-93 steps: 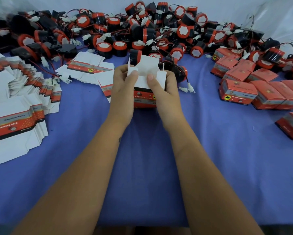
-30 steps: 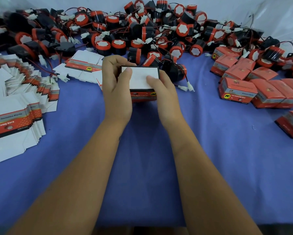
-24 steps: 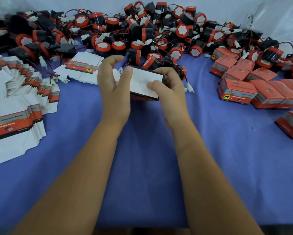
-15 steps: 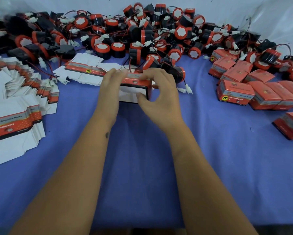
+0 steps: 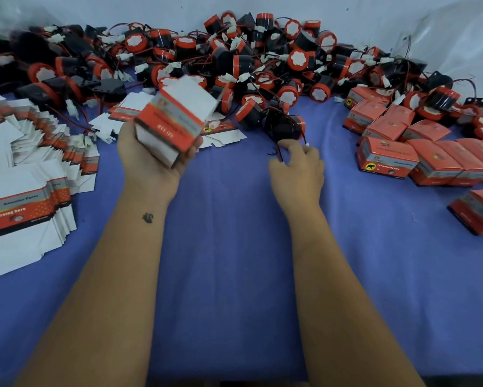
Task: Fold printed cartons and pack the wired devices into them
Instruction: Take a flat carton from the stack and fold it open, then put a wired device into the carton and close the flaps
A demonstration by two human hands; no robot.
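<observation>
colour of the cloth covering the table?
Plain blue-violet table cloth, no pattern; head view, the only one, shows it.

Two hands (image 5: pixel 156 160); one carton (image 5: pixel 176 121) held; about a dozen packed boxes (image 5: pixel 387 157) right; devices (image 5: pixel 296 58) and flat cartons (image 5: pixel 25 196) too many to count.

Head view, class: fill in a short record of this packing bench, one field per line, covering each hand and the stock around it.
left hand: holds a folded carton, tilted
right hand: fingers at the wire of a black device
loose devices: heaped along the far edge
flat cartons: stacked at left
packed cartons: grouped at right
surface: blue cloth
</observation>
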